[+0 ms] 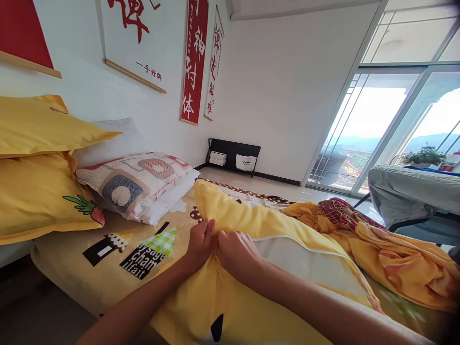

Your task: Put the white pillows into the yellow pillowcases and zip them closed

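A yellow pillowcase [273, 314] lies across the bed in front of me, with a pale pillow [305, 268] showing through its long, white-edged opening. My left hand [200, 242] grips the yellow cloth near the far end, thumb upward. Right beside it, my right hand [237, 251] is closed in a fist on the same cloth. Creases gather between the two hands. Black printed shapes show on the yellow fabric. My palms and the cloth inside them are hidden.
Left on the bed, yellow pillows [36, 191] are stacked beside a patterned pillow [140, 179]. Crumpled yellow bedding [391, 254] lies at right, near a grey-covered piece of furniture [406, 191]. A black rack [233, 148] stands by the far wall.
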{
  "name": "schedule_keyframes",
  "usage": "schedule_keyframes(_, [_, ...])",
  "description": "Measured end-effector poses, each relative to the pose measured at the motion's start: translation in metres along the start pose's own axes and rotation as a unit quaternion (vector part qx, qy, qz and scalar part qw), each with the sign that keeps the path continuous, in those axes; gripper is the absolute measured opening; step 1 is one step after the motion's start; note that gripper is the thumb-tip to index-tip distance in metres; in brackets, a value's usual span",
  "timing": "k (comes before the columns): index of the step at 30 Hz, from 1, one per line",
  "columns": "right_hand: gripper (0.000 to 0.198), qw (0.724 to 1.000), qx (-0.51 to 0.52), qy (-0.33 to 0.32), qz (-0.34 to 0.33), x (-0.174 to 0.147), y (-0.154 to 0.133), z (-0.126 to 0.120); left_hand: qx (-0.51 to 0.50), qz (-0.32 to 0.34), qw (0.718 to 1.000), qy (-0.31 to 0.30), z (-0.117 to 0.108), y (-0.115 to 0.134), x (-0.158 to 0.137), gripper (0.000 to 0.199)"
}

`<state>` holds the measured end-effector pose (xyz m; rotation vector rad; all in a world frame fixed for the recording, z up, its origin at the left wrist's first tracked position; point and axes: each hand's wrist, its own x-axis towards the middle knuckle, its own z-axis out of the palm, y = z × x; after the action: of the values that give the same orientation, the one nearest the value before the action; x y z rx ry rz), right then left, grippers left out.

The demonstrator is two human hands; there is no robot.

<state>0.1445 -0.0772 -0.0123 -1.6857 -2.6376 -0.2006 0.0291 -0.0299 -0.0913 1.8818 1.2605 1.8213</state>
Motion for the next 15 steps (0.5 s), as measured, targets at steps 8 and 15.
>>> schedule_keyframes(8, [0.027, 0.997, 0.066, -0.024, 0.036, 0.011, 0.017, -0.022, 0.097, -0.027, 0.992, -0.072, -0.005, -0.008, 0.017, 0.045])
schedule_keyframes(15, [0.015, 0.988, 0.128, -0.080, 0.033, 0.038, 0.025, -0.044, 0.264, -0.045, 0.956, -0.117, -0.024, 0.003, 0.038, 0.044])
